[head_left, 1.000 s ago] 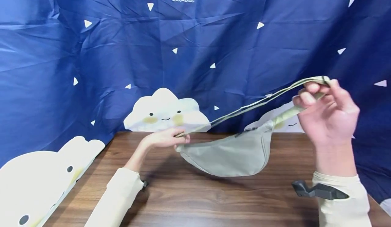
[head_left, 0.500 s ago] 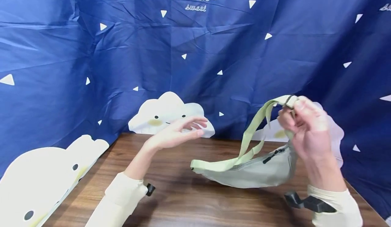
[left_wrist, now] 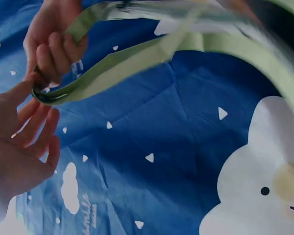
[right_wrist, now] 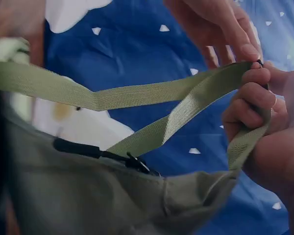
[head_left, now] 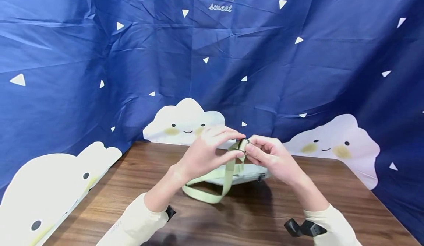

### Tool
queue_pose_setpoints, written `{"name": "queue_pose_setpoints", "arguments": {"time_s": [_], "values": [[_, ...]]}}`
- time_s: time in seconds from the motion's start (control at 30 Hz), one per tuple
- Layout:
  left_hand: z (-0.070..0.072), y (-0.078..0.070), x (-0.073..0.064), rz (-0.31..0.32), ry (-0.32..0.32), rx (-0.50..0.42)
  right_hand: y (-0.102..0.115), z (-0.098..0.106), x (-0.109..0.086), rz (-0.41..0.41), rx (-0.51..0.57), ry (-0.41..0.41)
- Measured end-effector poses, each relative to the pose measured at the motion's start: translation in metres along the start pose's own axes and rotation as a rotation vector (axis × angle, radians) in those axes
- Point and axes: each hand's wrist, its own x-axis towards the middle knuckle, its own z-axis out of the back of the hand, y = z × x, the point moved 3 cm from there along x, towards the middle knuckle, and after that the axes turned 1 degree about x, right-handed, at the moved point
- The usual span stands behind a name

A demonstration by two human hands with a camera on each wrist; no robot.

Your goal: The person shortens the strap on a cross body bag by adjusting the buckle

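A grey-green waist bag (head_left: 250,175) hangs low over the table, its pale green strap (head_left: 228,179) drooping in a loop at its left. Up at the dark strap slider (head_left: 243,145), both hands meet. My left hand (head_left: 202,151) pinches the slider between thumb and fingertips. Curled fingers of my right hand (head_left: 274,159) grip the strap right beside it. The right wrist view shows the strap running through the right fist down to the bag's end, along with a black zipper pull (right_wrist: 78,148). In the left wrist view, the strap (left_wrist: 137,61) stretches away toward the bag.
The brown wooden table (head_left: 298,209) lies beneath the hands. Behind it hangs a blue curtain (head_left: 159,62) with white triangles and smiling clouds, which also runs along the left side. Each cream sleeve (head_left: 132,220) carries a dark wrist mount (head_left: 304,228).
My left hand let go of the strap's left end, then moved right to the slider. My right hand came left and down with the bag, which sank and turned.
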Motion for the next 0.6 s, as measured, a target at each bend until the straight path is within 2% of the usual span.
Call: {"name": "queue_pose_setpoints", "arguments": {"time_s": [0.13,0.23,0.37,0.47,0.6], "values": [[0.001,0.006,0.000,-0.001,0.054,-0.012,-0.016,0.001,0.001,-0.033,0.068,0.043],[0.003,0.012,0.001,0.015,0.086,-0.074,-0.024,0.008,0.000,-0.064,0.149,0.084],[0.005,0.019,-0.001,0.074,0.109,-0.171,-0.032,0.017,-0.002,-0.106,0.274,0.114],[0.004,0.023,-0.004,0.115,0.124,-0.208,-0.035,0.018,-0.001,-0.123,0.289,0.122],[-0.001,0.026,-0.007,0.151,0.141,-0.265,-0.037,0.015,0.001,-0.144,0.236,0.099]]}}
